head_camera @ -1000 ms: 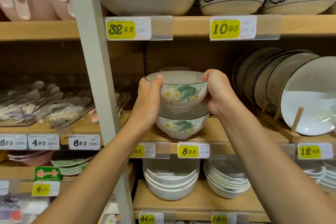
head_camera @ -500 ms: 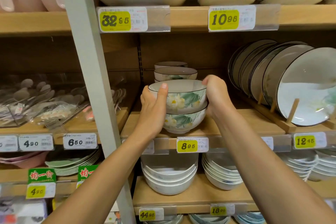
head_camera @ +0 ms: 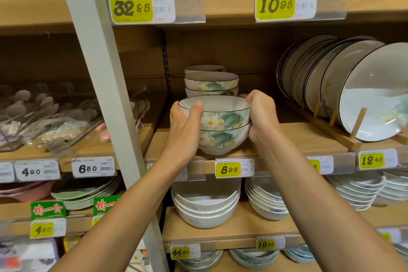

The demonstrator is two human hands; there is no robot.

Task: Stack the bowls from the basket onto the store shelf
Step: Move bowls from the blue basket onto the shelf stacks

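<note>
Gripping the nested top bowl point(head_camera: 223, 115): left hand point(head_camera: 184, 130), right hand point(head_camera: 262, 115).

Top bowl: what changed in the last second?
The top bowl came down into the lower bowl on the shelf and now sits nested in it. The left hand and right hand still grip its rim. The lower bowl and rear stack stayed put.

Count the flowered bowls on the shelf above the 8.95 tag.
5. Front stack: top bowl nested in lower bowl. Behind it, second stack: upper bowl over under bowl. Farthest back, rear bowl, only its rim showing. More may be hidden.
</note>
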